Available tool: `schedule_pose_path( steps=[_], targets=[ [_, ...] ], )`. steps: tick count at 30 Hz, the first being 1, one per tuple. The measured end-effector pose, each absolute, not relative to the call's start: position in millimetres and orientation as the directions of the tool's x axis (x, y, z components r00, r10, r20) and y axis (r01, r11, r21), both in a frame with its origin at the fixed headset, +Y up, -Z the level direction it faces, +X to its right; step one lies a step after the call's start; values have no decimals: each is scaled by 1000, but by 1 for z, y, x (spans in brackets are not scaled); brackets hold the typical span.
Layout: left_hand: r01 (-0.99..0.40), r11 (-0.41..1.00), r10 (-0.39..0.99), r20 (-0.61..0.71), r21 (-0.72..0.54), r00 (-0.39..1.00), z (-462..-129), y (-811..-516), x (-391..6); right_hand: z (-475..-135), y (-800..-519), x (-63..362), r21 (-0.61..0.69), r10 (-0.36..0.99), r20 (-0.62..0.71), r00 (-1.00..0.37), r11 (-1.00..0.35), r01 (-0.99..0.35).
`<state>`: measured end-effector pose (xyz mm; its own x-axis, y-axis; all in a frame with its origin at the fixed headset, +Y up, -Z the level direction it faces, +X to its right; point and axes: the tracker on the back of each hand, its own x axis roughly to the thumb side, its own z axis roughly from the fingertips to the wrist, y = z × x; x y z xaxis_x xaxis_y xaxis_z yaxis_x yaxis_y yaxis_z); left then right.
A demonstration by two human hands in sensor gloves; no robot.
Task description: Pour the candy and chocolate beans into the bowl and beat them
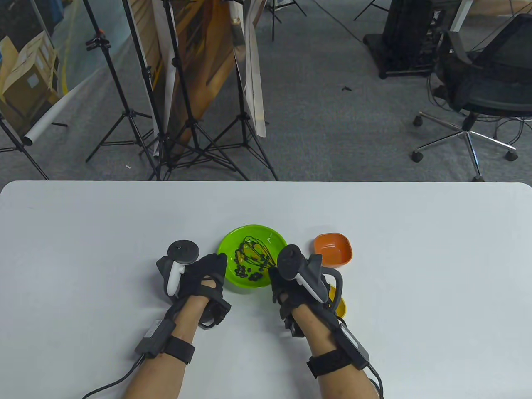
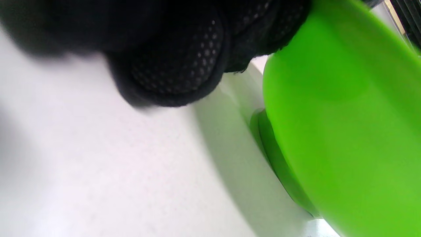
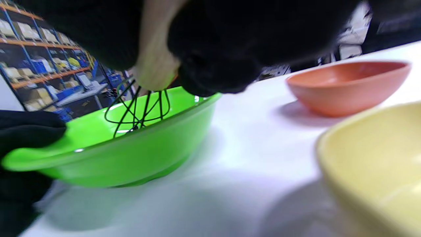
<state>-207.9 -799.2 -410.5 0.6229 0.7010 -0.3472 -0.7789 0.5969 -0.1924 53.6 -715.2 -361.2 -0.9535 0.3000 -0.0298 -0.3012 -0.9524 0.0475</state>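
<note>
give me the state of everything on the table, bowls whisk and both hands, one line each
round green plastic bowl: upright on the table, dark beans inside
black wire whisk: wires down in the green bowl
square orange plastic bowl: upright, looks empty
yellow plastic bowl: upright, mostly hidden, no contents seen
left hand: grips the green bowl's rim
right hand: holds the whisk's handle

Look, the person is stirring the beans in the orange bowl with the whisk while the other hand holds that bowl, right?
Not quite. The whisk and the dark beans are in the green bowl, not the orange bowl, which stands apart to the right. The table view shows it. The right hand holds the whisk and the left hand holds the green bowl's rim.
</note>
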Motion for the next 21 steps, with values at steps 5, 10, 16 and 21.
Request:
schedule_pose_path(
  steps=[5,10,16,21],
  targets=[
    [-787,588,707,-353,-187,613,-410,-800,-209,-349,-702,58,119,298,9,-954,-948,-295],
    [-780,593,702,-346,-199,622,-410,-799,-206,-343,-685,69,123,209,-21,-978,-970,-210],
    [-791,577,711,-350,-204,610,-411,-800,-208,-346,-684,78,70,194,-74,-978,-977,-199],
    [-793,574,713,-351,-206,607,-411,-800,-208,-355,-694,79,44,200,-121,-972,-978,-206]
  ],
)
